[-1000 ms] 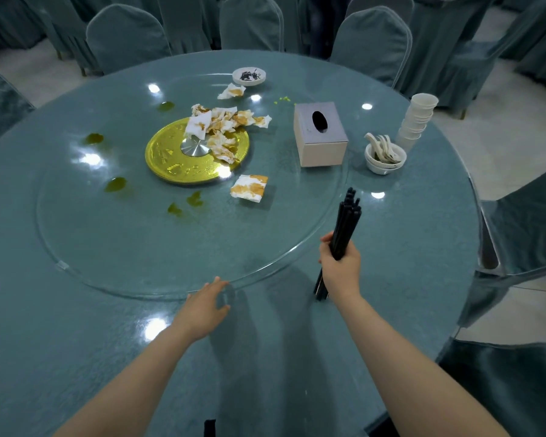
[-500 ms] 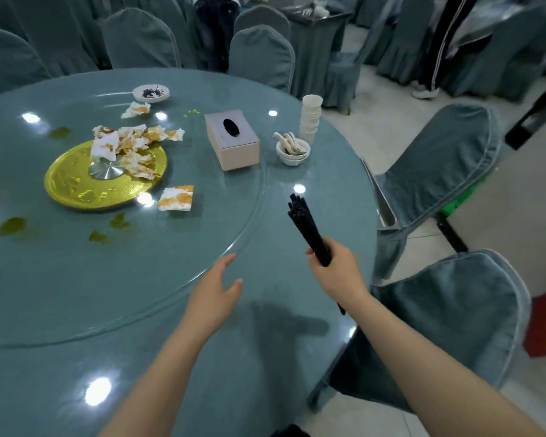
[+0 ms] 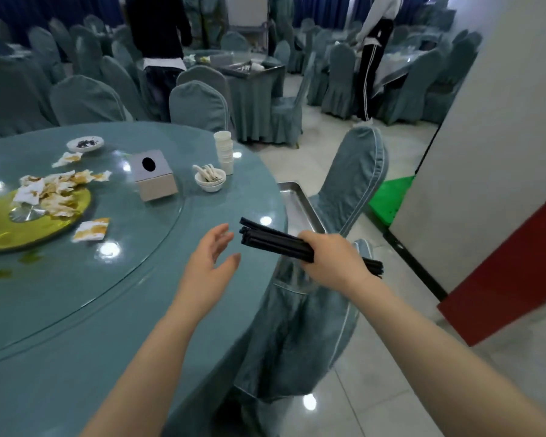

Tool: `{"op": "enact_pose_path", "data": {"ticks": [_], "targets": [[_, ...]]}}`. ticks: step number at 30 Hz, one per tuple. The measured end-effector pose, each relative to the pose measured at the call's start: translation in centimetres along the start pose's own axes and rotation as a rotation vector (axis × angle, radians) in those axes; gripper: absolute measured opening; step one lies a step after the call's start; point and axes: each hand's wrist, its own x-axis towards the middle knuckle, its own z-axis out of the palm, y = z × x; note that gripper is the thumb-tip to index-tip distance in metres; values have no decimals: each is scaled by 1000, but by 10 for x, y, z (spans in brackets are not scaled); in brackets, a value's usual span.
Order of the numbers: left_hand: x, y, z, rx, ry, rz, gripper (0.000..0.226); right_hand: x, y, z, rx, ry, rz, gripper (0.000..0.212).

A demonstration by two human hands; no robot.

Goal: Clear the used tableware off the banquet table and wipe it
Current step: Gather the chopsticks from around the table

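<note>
Teal cloth covers the round counter (image 3: pixel 76 357), glass turntable (image 3: pixel 133 247) on top, its rim running close to the counter edge on the right side. Covered chair (image 3: pixel 297 326) sits tucked against the near-right edge; second chair (image 3: pixel 356 181) just beyond, with a steel tray (image 3: pixel 293 200) wedged between it and the counter edge. Open tiled floor (image 3: pixel 391 357) to the right of the chairs, bounded by a white wall. Gold plate (image 3: pixel 19 228) on the turntable, piled with soiled napkins (image 3: pixel 51 187); one more napkin (image 3: pixel 90 230) beside its rim. Tissue box (image 3: pixel 153 175) near the turntable edge. Bowl of spoons (image 3: pixel 210 179) and stack of cups (image 3: pixel 224 151) sit on the outer ring, touching or nearly so, close to the far-right edge. Small dish (image 3: pixel 85 143) further back. Right hand (image 3: pixel 328 257) grips a bundle of black chopsticks (image 3: pixel 275 242), held over the counter edge, tips pointing left. Left hand (image 3: pixel 210 263) wide, fingers spread, hovering just beside the chopstick tips, not touching.
</note>
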Motion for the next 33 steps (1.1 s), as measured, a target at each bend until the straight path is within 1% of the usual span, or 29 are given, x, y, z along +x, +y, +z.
{"op": "enact_pose_path", "data": {"ticks": [3,7,10,12,14,15,17,19,21,23,25,28,30,33], "targets": [[-12,34,73,-91,-9,3,47,-34,67,-43,-48,35,10,17],[-18,63,156,-142,-71,8,47,-78,144,-83,-107,85,59,11],[-13,80,212,-145,-145,16,54,-102,194,-102,-131,59,107,9],[-6,88,244,-134,-205,55,62,-109,224,-110,-178,26,112,10],[6,94,274,-50,-297,117,69,-108,257,-116,-232,7,114,9],[13,96,285,8,-356,140,69,-106,269,-118,-256,3,112,9],[30,99,305,100,-471,143,62,-97,290,-117,-282,-16,111,9],[52,98,326,142,-522,113,56,-80,310,-115,-305,-44,105,9],[77,95,347,220,-532,111,52,-58,329,-115,-346,-67,89,9],[109,92,367,348,-538,128,50,-30,349,-118,-396,-86,65,8],[143,94,386,495,-565,151,41,-4,368,-123,-441,-105,35,5],[182,99,416,744,-573,218,29,33,393,-129,-479,-124,-10,9],[206,103,429,846,-516,250,17,61,403,-132,-469,-106,-43,5],[238,99,429,900,-402,197,15,106,408,-130,-439,-104,-110,4]]}}
